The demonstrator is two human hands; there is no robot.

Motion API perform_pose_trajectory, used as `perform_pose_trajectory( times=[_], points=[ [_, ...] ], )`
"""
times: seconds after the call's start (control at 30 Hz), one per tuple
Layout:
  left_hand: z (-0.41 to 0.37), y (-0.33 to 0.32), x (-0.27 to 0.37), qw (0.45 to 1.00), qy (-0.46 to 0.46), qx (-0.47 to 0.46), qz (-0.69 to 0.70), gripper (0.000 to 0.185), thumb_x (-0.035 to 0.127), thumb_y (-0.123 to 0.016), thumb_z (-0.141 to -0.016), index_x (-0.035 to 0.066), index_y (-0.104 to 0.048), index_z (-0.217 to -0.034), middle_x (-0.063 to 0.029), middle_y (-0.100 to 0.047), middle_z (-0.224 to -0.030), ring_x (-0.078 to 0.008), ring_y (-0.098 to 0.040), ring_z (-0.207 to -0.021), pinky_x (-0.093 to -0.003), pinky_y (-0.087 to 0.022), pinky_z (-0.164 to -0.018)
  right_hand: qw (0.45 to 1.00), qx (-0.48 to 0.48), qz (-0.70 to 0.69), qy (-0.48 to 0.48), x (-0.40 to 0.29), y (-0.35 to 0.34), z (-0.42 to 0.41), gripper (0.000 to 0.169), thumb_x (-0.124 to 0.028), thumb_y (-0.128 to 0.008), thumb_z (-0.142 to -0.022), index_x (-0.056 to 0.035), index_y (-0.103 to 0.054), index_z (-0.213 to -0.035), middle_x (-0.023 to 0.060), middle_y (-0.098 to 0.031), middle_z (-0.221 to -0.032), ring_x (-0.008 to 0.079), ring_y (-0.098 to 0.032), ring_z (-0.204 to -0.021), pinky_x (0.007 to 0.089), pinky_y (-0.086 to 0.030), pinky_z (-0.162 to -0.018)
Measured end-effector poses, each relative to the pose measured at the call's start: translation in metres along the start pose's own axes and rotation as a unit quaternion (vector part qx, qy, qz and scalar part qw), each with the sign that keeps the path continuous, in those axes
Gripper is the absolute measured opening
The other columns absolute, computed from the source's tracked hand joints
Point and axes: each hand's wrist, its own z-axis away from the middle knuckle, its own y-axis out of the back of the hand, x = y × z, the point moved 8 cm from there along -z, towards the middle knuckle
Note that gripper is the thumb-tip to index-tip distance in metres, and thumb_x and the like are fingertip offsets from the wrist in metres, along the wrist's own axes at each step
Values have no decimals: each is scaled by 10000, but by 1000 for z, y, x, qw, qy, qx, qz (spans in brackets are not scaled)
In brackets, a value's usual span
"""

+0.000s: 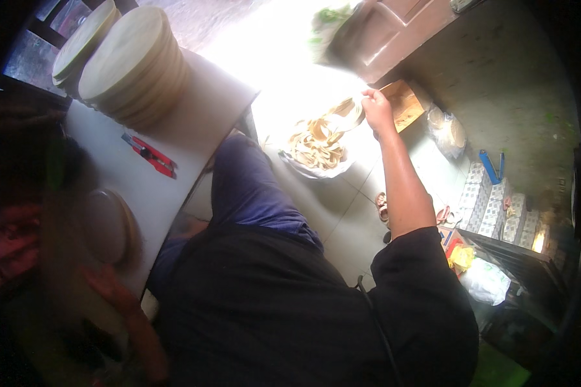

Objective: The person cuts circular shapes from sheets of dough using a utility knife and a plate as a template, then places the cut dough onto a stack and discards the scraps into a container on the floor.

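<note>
My right hand is stretched out over the floor, fingers closed on pale strips. Loops of these strips hang beside it, above a heap of curled strips in a white plastic bag. At lower left, my left hand is dim and blurred, its fingers apart near a small stack of round discs; contact is unclear. A red utility knife lies on the white tabletop. Tall stacks of round pale discs stand at the table's far end.
A cardboard box and a clear bag of round pieces sit by the wall. A blue tool rests on tiled steps. Sandals lie on the floor. At right are a yellow packet and a white bag.
</note>
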Motion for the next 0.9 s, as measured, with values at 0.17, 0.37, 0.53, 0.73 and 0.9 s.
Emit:
perform_pose_trajectory(
  times=[0.17, 0.37, 0.53, 0.73, 0.9],
  points=[
    [-17, -83, 157, 973, -165, -105, -125, 687, 287, -627, -941, 7, -321, -1489, -217, -309, -1538, -348, -243, -1454, -460, -218, -1185, 959, -26, 258, -114, 141, 15, 29, 370, -181, -596, -878, -8, -604, -1205, 180, -690, -1107, 297, -656, -1040, 372, -490, -913],
    [-23, -206, 260, 884, -314, -335, -89, 617, 276, -752, -836, 79, -521, -1373, -221, -334, -1531, -415, -268, -1447, -540, -306, -1139, 903, -109, 314, -273, 248, -16, 139, 435, -159, -614, -844, -56, -596, -1266, 203, -654, -1213, 335, -615, -1155, 415, -485, -976],
    [-9, -340, 315, 783, -338, -514, -95, 560, 279, -774, -826, 92, -576, -1315, -175, -364, -1532, -399, -260, -1455, -541, -312, -1146, 895, -157, 315, -274, 299, -30, 189, 381, -180, -583, -846, -75, -634, -1209, 187, -657, -1209, 340, -612, -1151, 424, -483, -975],
    [-19, -431, 306, 758, -419, -487, -110, 500, 266, -771, -828, 118, -617, -1280, -157, -389, -1519, -386, -305, -1427, -528, -307, -1152, 895, -164, 318, -267, 304, -66, 183, 288, -210, -579, -849, -87, -676, -1090, 175, -681, -1120, 351, -632, -1074, 437, -496, -927],
    [-20, -441, 298, 766, -443, -454, -104, 470, 204, -764, -809, 130, -635, -1255, -138, -454, -1459, -362, -370, -1385, -523, -318, -1143, 891, -199, 344, -220, 284, -121, 135, 240, -236, -586, -855, -86, -678, -1017, 174, -692, -1039, 354, -648, -1006, 459, -510, -862]
  ],
)
